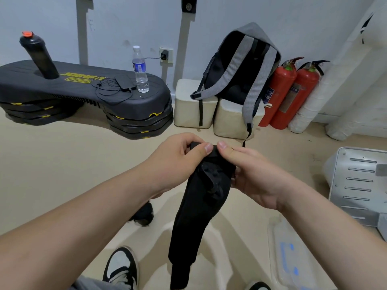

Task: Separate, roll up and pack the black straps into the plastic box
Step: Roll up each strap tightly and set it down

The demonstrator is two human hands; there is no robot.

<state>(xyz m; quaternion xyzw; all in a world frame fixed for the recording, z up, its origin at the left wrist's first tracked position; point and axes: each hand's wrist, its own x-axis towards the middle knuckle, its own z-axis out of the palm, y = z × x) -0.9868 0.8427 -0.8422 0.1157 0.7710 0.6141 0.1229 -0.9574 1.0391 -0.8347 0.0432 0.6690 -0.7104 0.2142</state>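
Straps (201, 208) were held up in the air with both hands, above the floor (52, 174).
The top end was pinched by the left hand (178, 162) and right hand (251, 174), thumbs nearly touching, rest left dangling. The clear plastic box (293, 254) was sat on the floor, lower right.

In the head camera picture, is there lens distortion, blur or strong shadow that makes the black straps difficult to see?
Head view: wide-angle bending curves the forearms and the frame edges; light is soft and even, with faint floor shadows. The black straps are reasonably sharp but so dark that their folds merge. The plastic box at lower right looks hazy, pale and low in contrast.
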